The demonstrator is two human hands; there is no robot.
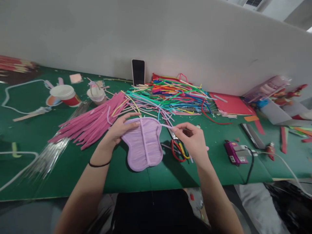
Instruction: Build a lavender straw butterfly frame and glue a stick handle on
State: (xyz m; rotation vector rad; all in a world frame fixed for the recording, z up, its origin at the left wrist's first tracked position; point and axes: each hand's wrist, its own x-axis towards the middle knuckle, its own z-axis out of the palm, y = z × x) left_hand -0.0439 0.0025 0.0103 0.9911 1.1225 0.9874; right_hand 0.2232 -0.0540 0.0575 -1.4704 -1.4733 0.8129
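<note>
My left hand [119, 127] grips the upper left edge of a lilac butterfly-shaped piece [134, 146], thumb on its front. The piece has a fuzzy pipe-cleaner outline, a lilac filling and a stem down the middle. From its upper right edge a lilac pipe cleaner [166, 126] runs out sideways. My right hand [191, 138] pinches the far end of this pipe cleaner between thumb and fingertips. Below and beside the right hand lie scissors [181, 151] with red and yellow handles, partly hidden by the hand.
Pink pipe cleaners [90, 125] lie in a bundle on the left, a multicoloured heap [175, 94] at the back. A phone [138, 72] leans on the wall. Left stand a paper cup [65, 94] and a smaller cup [97, 94]. A purple box [232, 152] with cables lies right.
</note>
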